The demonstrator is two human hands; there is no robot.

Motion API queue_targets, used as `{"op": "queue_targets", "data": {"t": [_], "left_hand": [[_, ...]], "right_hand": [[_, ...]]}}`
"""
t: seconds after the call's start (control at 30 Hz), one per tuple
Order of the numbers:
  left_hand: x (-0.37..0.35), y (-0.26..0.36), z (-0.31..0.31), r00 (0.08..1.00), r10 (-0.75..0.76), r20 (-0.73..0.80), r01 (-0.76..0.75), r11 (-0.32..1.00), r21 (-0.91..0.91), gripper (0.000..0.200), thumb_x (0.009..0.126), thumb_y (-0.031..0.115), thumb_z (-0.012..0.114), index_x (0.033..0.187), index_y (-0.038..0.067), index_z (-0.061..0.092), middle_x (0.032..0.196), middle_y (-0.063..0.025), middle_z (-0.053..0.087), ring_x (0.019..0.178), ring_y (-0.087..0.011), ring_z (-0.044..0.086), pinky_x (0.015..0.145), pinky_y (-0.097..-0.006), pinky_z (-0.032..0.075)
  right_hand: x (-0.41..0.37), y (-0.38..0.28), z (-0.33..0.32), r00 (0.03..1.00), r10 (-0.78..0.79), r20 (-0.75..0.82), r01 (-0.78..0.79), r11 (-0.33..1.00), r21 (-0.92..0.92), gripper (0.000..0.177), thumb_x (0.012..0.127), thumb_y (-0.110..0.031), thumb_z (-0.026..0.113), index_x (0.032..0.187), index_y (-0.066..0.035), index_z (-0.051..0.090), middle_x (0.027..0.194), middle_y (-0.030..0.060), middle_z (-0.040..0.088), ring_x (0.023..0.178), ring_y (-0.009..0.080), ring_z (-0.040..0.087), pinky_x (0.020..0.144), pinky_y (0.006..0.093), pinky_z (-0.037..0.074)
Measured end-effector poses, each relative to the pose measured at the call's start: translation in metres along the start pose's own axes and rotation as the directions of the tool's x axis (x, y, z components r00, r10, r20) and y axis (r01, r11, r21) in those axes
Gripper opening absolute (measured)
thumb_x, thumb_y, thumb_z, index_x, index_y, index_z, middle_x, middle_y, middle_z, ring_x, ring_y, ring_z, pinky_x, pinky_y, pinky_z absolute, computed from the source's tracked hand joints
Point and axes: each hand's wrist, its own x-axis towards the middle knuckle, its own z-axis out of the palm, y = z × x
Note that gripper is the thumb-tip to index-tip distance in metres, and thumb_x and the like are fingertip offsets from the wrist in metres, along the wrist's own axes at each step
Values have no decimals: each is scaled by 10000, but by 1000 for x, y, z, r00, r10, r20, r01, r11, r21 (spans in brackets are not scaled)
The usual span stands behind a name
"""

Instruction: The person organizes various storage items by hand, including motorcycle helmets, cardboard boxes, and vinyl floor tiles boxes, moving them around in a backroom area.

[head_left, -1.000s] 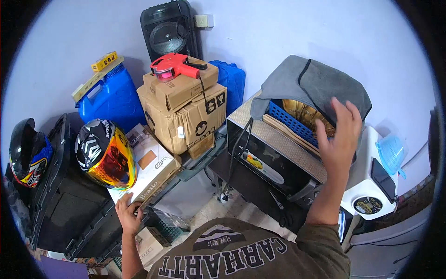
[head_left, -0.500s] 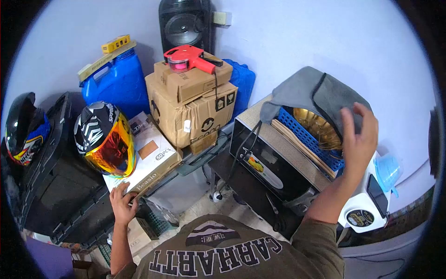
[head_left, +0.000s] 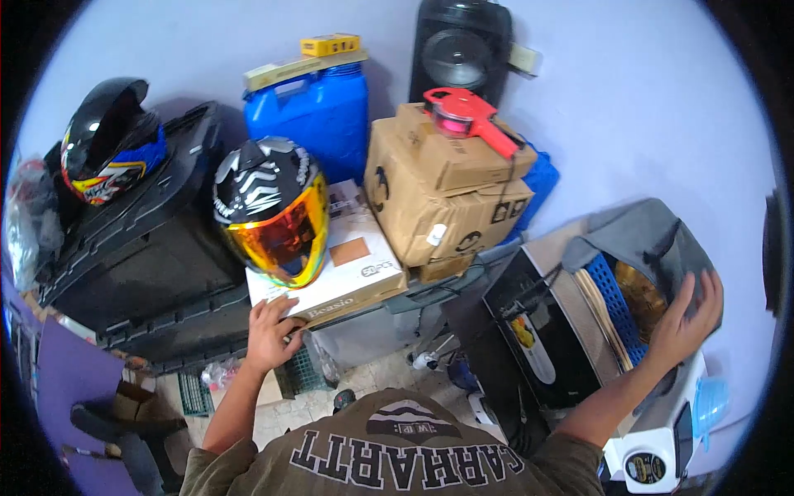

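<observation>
In the head view, the left hand [head_left: 275,337] is at the near left corner of a flat white cardboard box [head_left: 372,248], its fingers spread over the top edge and its thumb bent at the front; whether it truly grips cannot be told. A black-and-white full-face helmet with an orange mirrored visor [head_left: 277,207] stands on that box, so any pressure there is best kept light and level, since a tilt could roll the helmet off. The right hand [head_left: 688,318] is open, fingers apart, at the near side of a soft grey cloth cover [head_left: 616,227]; contact is unclear. The cover lies partly over a blue perforated plastic basket [head_left: 616,306] on a black oven [head_left: 546,347]. Handling the cloth well calls for pinching its edge alone, clear of the basket's rim, without dragging what sits underneath.
</observation>
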Motion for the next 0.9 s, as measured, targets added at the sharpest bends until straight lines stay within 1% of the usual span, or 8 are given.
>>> {"op": "queue_targets", "data": {"t": [0.07, 0.13, 0.2, 0.27, 0.37, 0.43, 0.57, 0.9], "left_hand": [[-1, -3, 0, 1000, 8, 15, -8, 1000, -10, 234, 695, 196, 678, 928, 182, 683, 1268, -46, 531, 1254, -255, 433, 1044, -502, 258], [-1, -5, -6, 997, 32, 76, -30, 999, -31, 418, 704, 225, 689, 1109, 170, 605, 1287, -62, 509, 1262, -263, 420, 1050, -512, 246], [-4, -9, -9, 998, -11, 55, 13, 999, -41, 593, 714, 252, 702, 1250, 133, 480, 1310, -82, 478, 1276, -268, 397, 1057, -523, 230], [-13, -16, -11, 995, -103, 2, 103, 993, 53, 743, 687, 283, 752, 1323, 111, 411, 1332, -92, 443, 1301, -276, 358, 1071, -534, 197], [-29, -29, -17, 954, -299, -26, 299, 954, -3, 838, 666, 336, 786, 1359, 98, 379, 1383, -139, 379, 1309, -327, 337, 1068, -526, 224], [-42, -40, -17, 902, -429, 45, 430, 883, -188, 906, 663, 358, 805, 1389, 81, 339, 1453, -205, 250, 1329, -385, 290, 1065, -507, 267], [-40, -51, -9, 911, -401, 94, 406, 839, -362, 940, 683, 314, 808, 1421, 70, 280, 1502, -252, 76, 1372, -422, 194, 1092, -458, 265], [-38, -101, 34, 976, -171, 137, 218, 833, -509, 1050, 702, 432, 768, 1413, -36, 153, 1447, -390, 2, 1353, -516, 135, 1093, -488, 225]], "right_hand": [[-30, -33, 10, 993, 26, -116, 6, 964, 267, 203, 892, -151, 581, 1015, 8, 609, 1089, 208, 588, 1009, 346, 560, 929, 400, 412], [-77, -64, 27, 994, -83, 73, 33, 851, 523, 232, 846, -175, 632, 1016, -19, 611, 1081, 215, 587, 998, 356, 562, 913, 410, 421], [-91, -124, 30, 772, -461, 438, -43, 648, 760, 298, 776, -205, 687, 1005, -29, 613, 1080, 177, 597, 998, 335, 572, 894, 407, 437], [-114, -167, 48, 488, -731, 477, 45, 567, 823, 339, 733, -203, 702, 1011, -31, 612, 1075, 138, 606, 990, 323, 578, 874, 417, 451], [-156, -204, 76, 319, -788, 526, -206, 484, 850, 413, 730, -231, 708, 1066, -16, 599, 1124, 135, 591, 1036, 325, 557, 910, 436, 429], [-169, -226, 91, 325, -783, 531, -197, 493, 847, 442, 726, -230, 716, 1086, -9, 587, 1150, 154, 576, 1073, 339, 535, 939, 438, 412], [-182, -266, 117, 292, -743, 602, -172, 578, 798, 639, 718, -311, 731, 1234, -16, 499, 1304, 188, 462, 1228, 384, 405, 1030, 460, 320], [-234, -292, 163, 401, -666, 629, 71, 707, 703, 929, 634, -696, 620, 1273, -37, 473, 1396, 172, 381, 1300, 394, 318, 1030, 538, 244]]}}
